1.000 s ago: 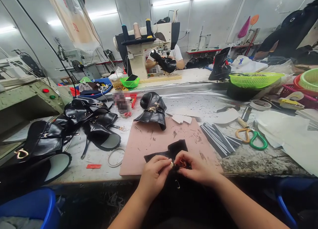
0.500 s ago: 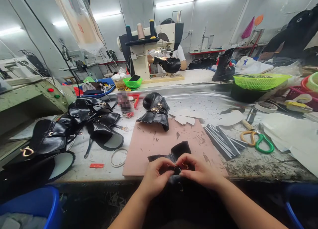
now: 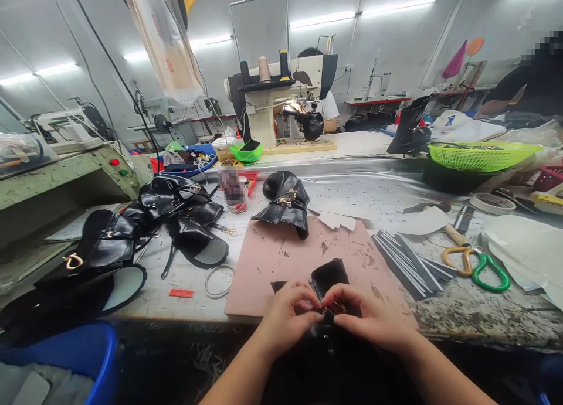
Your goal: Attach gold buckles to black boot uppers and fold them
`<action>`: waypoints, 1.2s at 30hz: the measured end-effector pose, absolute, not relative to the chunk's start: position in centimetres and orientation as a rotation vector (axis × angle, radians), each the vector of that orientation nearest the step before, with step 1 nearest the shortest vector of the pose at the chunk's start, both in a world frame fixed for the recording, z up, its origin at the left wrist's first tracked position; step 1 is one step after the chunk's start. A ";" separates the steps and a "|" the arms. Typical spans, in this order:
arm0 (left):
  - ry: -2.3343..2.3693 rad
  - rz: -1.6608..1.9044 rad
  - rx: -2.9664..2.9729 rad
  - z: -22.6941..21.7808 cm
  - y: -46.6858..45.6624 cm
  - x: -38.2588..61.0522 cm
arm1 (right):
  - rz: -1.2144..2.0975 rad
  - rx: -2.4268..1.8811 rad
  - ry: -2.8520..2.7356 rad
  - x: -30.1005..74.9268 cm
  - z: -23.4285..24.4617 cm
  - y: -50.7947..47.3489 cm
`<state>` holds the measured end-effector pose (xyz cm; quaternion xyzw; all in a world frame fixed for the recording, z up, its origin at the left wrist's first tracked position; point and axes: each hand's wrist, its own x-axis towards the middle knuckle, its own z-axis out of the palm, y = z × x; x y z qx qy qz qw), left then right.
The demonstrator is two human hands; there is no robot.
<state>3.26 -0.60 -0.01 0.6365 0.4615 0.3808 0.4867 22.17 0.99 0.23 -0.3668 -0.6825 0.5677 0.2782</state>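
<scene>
Low at the near edge of a pink board [image 3: 264,258], both hands work at a black leather boot upper [image 3: 329,275]. My left hand [image 3: 290,317] is closed, thumb and forefinger pinching at a small dark strap on it. Opposite, my right hand [image 3: 373,317] also pinches, its fingertips beside a thin gold buckle [image 3: 338,307]. The fingertips of both hands nearly meet, and the lower part of the upper blends into the dark clothing below. Another black boot upper [image 3: 284,203] with a gold buckle stands at the board's far edge.
Several black boot uppers [image 3: 109,235] are heaped at left, near a tape ring [image 3: 220,281] and a red strip [image 3: 181,293]. To the right lie grey-white strips [image 3: 409,264] and green-orange scissors [image 3: 490,273]. A person sits behind the sewing machine [image 3: 264,112]. A blue bin [image 3: 105,358] is lower left.
The view has shifted, so the bench appears slightly lower and farther right. Both hands stay on the boot upper, with fingers slightly repositioned around the strap and buckle.
</scene>
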 end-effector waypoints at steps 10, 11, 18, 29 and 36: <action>1.299 0.730 1.661 1.0 -1.7 4.4 | 1.028 -1.053 -1.767 20.3 -1.2 0.0; 1.332 0.703 1.645 0.9 -1.8 4.6 | 0.905 -1.080 -1.787 20.3 -1.1 -0.3; 1.342 0.792 1.337 0.4 -1.1 4.7 | 0.801 -1.330 -1.995 21.0 -0.3 -1.9; 1.360 0.728 1.456 0.6 -1.3 4.7 | 1.303 -1.334 -1.767 20.6 -0.8 -2.4; 1.403 0.762 1.632 0.4 -1.7 5.1 | 1.087 -1.431 -1.753 20.3 -1.2 -2.6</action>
